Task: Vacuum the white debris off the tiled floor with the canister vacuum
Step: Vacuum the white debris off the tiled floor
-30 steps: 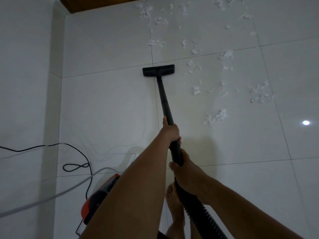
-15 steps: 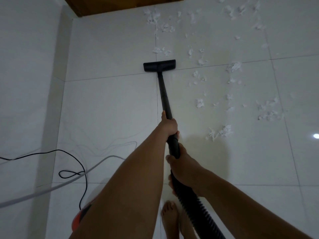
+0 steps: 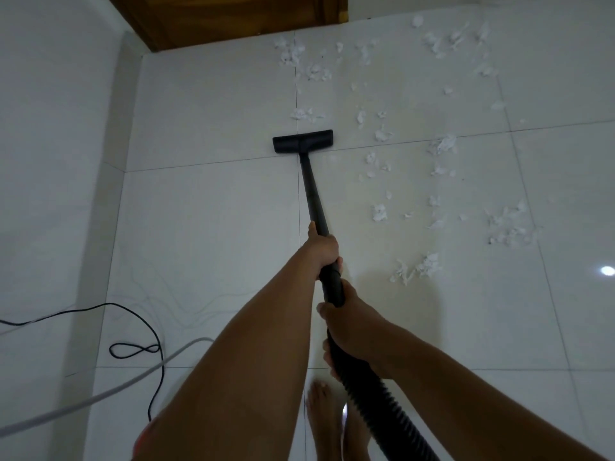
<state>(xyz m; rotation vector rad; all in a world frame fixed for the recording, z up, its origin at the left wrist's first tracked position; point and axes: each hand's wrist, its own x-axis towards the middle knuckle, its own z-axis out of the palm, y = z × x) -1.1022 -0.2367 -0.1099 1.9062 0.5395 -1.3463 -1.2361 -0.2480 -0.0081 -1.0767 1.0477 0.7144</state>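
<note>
My left hand (image 3: 322,247) grips the black vacuum wand (image 3: 312,197) partway up. Just below it my right hand (image 3: 349,322) holds the wand's handle end, where the ribbed black hose (image 3: 382,407) begins. The flat black floor head (image 3: 302,141) lies on the white tiled floor (image 3: 213,227), straight ahead on a tile joint. White debris (image 3: 379,212) is scattered ahead and to the right of the head, with a small clump (image 3: 304,114) just beyond it. Only a red sliver of the canister (image 3: 143,439) peeks out beside my left arm.
A white wall (image 3: 50,161) runs along the left. A brown wooden door (image 3: 233,18) closes the far end. A black power cord (image 3: 133,347) loops on the floor at lower left, beside a grey cable (image 3: 83,402). My bare feet (image 3: 324,420) stand below the hose.
The floor head has slid forward across a tile joint toward the door and the debris. The view has followed, and the canister has dropped almost out of sight.
</note>
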